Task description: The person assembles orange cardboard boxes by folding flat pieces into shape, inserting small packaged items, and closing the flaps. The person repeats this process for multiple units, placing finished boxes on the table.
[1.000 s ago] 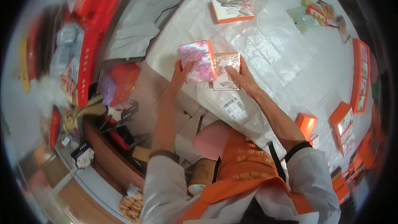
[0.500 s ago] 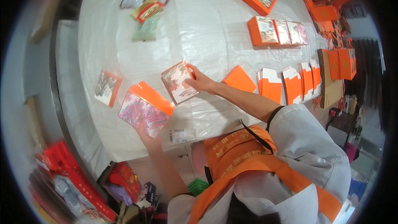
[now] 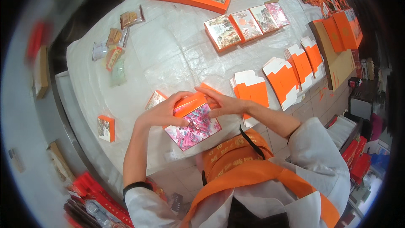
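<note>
So you're gripping the floral orange box with both your left hand and right hand near the bench's front edge; four finished boxes are sitting further back, flat blanks still waiting.

A small square box sits just below the centre of the frame, at the near edge of the white-covered counter. Its sides are bright orange; its lid carries a pink and white painted landscape with flowers. It is tilted, lid facing up toward the camera, one corner pointing lower left.
</note>
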Available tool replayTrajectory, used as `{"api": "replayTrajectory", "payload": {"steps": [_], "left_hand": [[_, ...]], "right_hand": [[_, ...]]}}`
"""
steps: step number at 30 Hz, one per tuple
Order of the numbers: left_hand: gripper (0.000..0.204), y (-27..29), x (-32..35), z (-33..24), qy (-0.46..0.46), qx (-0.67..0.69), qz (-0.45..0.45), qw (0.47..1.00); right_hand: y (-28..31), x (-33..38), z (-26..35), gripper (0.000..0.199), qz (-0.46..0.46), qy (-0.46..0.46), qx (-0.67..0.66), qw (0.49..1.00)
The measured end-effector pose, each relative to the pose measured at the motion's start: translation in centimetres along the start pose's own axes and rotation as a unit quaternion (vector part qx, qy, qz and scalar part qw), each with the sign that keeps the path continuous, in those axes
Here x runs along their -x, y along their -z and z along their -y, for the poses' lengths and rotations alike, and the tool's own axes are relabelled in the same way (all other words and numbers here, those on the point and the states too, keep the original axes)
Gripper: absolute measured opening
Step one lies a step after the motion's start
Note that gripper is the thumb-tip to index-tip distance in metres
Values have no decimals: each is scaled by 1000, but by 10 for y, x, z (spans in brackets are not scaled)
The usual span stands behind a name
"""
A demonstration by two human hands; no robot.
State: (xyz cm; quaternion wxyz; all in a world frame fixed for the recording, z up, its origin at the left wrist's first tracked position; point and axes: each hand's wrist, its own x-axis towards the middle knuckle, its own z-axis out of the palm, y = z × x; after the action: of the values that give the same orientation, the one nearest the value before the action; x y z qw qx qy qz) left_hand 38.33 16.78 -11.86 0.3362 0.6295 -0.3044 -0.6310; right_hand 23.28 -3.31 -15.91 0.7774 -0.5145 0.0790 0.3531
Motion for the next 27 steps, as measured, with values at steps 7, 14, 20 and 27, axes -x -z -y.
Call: {"api": "replayTrajectory", "payload": {"steps": [7, 14, 20, 27], "left_hand": [[62, 7, -71, -11, -125, 112, -271, 948], [66, -121, -162, -23, -35, 345, -286, 893], [81, -148, -208, -15, -136, 486, -257, 824], [86, -156, -226, -24, -110, 391, -256, 877]], "right_hand": [[21, 30, -67, 62, -208, 216, -364, 882], [68, 54, -99, 59, -352, 256, -393, 810], [67, 54, -112, 49, -359, 246, -418, 797], [78, 80, -106, 45, -420, 251, -359, 795]]}}
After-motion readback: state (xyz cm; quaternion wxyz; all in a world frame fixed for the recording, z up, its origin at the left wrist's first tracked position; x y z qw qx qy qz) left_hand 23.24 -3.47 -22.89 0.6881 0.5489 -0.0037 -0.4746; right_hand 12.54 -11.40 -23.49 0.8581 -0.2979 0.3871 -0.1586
